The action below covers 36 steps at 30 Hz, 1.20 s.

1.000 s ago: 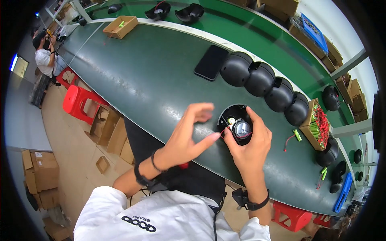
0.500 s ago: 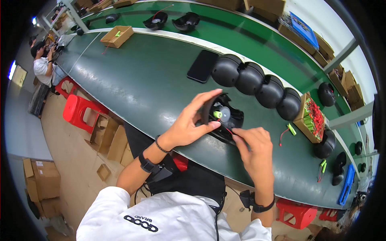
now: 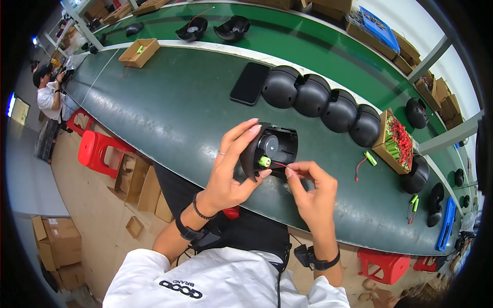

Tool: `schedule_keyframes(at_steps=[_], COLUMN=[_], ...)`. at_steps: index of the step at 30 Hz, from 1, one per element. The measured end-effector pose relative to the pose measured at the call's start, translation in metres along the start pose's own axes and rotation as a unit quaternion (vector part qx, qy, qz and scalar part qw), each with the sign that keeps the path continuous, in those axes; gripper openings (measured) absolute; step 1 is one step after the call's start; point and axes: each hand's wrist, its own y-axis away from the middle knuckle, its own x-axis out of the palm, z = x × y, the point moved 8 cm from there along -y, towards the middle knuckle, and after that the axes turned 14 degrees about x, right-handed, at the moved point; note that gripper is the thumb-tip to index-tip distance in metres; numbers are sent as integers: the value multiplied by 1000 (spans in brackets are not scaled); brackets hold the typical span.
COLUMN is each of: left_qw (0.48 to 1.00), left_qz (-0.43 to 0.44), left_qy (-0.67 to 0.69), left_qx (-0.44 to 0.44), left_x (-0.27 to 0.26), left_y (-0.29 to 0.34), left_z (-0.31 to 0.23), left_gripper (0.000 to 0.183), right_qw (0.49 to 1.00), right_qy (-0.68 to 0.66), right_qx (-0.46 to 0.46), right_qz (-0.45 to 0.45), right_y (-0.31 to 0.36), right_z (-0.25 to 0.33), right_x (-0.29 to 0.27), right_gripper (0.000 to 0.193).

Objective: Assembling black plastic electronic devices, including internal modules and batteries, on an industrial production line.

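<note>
My left hand (image 3: 228,177) is wrapped round a black curved plastic shell (image 3: 286,145), held tilted above the table with its hollow side showing. Inside the shell sit a round grey speaker (image 3: 268,146) and a green battery (image 3: 264,162); my left thumb is beside the battery. A thin red wire (image 3: 279,164) runs from the battery to my right hand (image 3: 316,192), which pinches it between thumb and forefinger. The wire's far end is hidden by those fingertips.
On the green table (image 3: 169,97), a row of black domed shells (image 3: 311,96) stands beyond my hands, near a black phone (image 3: 249,83). To the right are a carton of green batteries (image 3: 394,143) and a loose battery (image 3: 370,158). A small carton (image 3: 139,53) sits far left.
The shell has turned and moved slightly left, so its inside faces up more. My right hand has shifted left and lower, and the red wire now stretches visibly to its fingertips.
</note>
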Motion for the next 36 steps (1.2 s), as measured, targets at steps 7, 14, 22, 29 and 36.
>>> schedule_keyframes(at_steps=[7,14,22,29,36], left_qw=[989,908,886,929,937], left_qz=[-69,-303,-293,-97,131], left_qy=[-121,165,206,151,45], left_qx=[46,-237,-294,-324,-322], left_x=[16,21,-25,-55,-37], left_y=[16,31,32,4,-17], left_z=[-10,21,40,74,71], left_gripper=[86,70,53,52,51], right_qw=[971,991,950,886,813], right_qy=[-200,36,36,333,453], right_qx=[112,-42,-77,-322,-311], right_qz=[-64,-119,300,34,194], right_y=[13,49,24,-157,-221], right_z=[-32,5,54,73,35], right_x=[32,65,63,6,67], right_gripper=[10,11,40,86,104])
